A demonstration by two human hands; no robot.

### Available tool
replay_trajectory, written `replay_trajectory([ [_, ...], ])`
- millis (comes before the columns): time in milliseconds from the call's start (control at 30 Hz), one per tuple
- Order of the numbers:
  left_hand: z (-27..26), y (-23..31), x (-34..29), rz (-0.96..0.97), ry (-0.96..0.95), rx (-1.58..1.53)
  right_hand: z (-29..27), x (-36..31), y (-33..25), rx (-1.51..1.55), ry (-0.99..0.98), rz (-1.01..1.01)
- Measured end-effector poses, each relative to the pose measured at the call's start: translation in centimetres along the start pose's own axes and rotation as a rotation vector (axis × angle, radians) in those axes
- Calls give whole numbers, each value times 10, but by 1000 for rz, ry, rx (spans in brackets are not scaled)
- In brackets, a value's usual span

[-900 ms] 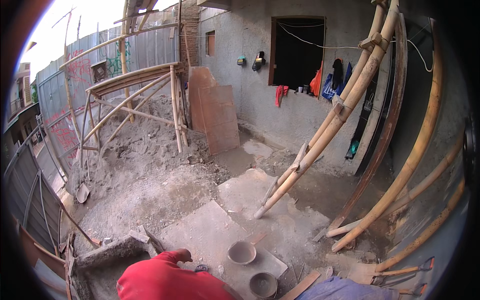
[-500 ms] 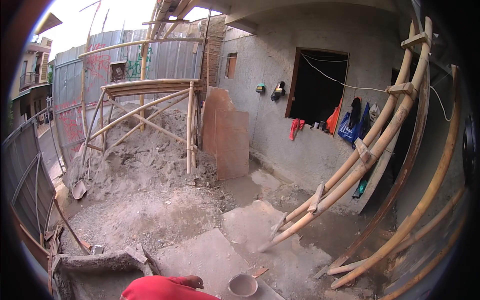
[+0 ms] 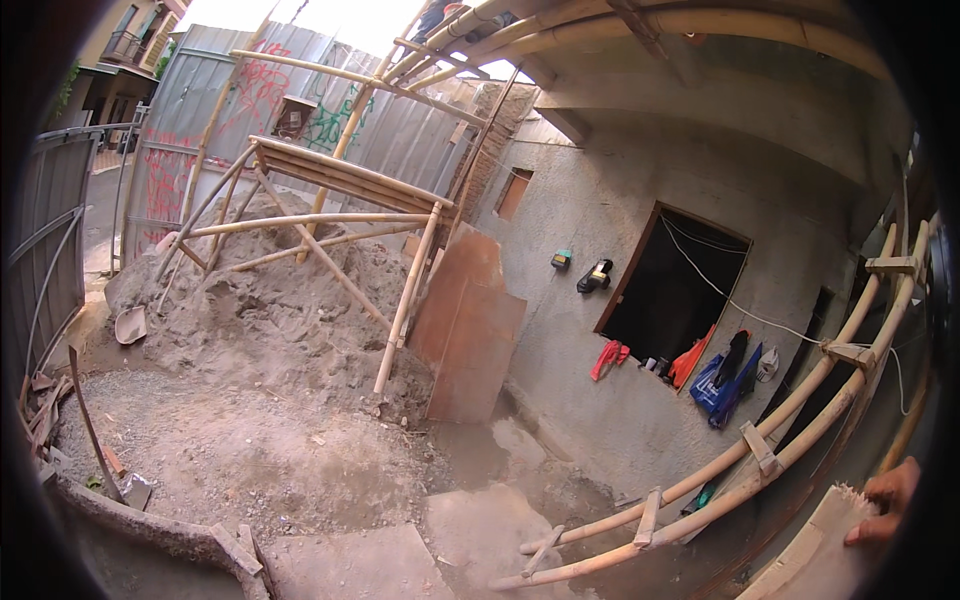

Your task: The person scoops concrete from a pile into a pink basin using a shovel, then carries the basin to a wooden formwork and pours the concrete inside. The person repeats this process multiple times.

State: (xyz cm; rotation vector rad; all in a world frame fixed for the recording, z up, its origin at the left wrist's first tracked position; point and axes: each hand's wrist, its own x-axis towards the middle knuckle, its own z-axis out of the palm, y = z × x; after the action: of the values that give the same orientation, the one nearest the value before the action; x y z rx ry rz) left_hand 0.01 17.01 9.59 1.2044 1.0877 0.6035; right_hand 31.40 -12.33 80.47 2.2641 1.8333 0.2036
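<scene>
My right hand [image 3: 886, 502] comes in at the lower right edge. Its fingers are bent over the side of a pale flat board [image 3: 815, 548] with a ragged upper end, which slants up from the bottom of the picture. The rest of that hand and the lower part of the board lie outside the picture. My left hand is not in view. Just beyond the board runs a bamboo ladder [image 3: 800, 440] with short wooden rungs, leaning up to the right.
A cement-crusted trough [image 3: 150, 525] stands at the lower left. A bamboo trestle [image 3: 345, 216] straddles a sand heap [image 3: 290, 290]; a shovel blade [image 3: 130, 325] lies left of it. Brown sheets [image 3: 468, 330] lean near the wall, where bags [image 3: 722, 385] hang beside the window opening.
The view has tilted and turned, leaving the bowl out of sight. The red-sleeved arm at the bottom is gone; my right hand on the pale board now shows at the right.
</scene>
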Motion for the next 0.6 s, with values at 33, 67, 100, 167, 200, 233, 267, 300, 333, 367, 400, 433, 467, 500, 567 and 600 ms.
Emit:
replay_trajectory([
  [33, 1, 13, 7, 32, 3, -114, -14, 18, 17, 16, -11, -95],
  [67, 0, 29, 12, 55, -3, -224, -14, 31, 21, 66, 124, -176],
  [100, 0, 41, 15, 72, -6, -336, -14, 47, 25, 106, 255, -268],
  [167, 1, 68, 22, 93, -36, -568, 12, 76, 9, 247, 692, -404],
  [200, 5, 80, 25, 86, -55, -678, 18, 92, 1, 318, 852, -463],
  [233, 10, 93, 30, 74, -80, -786, 19, 102, -19, 402, 904, -495],
  [267, -2, 94, 25, 59, -41, -902, 25, 132, -36, 528, 865, -555],
  [300, -8, 101, 22, 52, -21, -1006, 25, 147, -53, 636, 835, -599],
  [333, -5, 111, 24, 37, -26, -1099, 25, 154, -65, 727, 812, -617],
  [367, -3, 119, 26, 22, -23, -1183, 27, 157, -83, 807, 791, -634],
  [400, 0, 127, 29, 3, -28, -1266, 29, 160, -89, 815, 781, -631],
  [433, 4, 137, 33, -21, -34, -1335, 30, 162, -92, 820, 772, -618],
  [467, 8, 146, 38, -45, -32, -1404, 33, 166, -96, 827, 763, -611],
  [500, 8, 150, 43, -75, -15, -1475, 39, 175, -96, 844, 735, -610],
  [567, 3, 159, 57, -120, 47, -1611, 60, 204, -95, 895, 713, -615],
  [600, -4, 161, 65, -132, 80, -1664, 74, 221, -95, 931, 728, -618],
])
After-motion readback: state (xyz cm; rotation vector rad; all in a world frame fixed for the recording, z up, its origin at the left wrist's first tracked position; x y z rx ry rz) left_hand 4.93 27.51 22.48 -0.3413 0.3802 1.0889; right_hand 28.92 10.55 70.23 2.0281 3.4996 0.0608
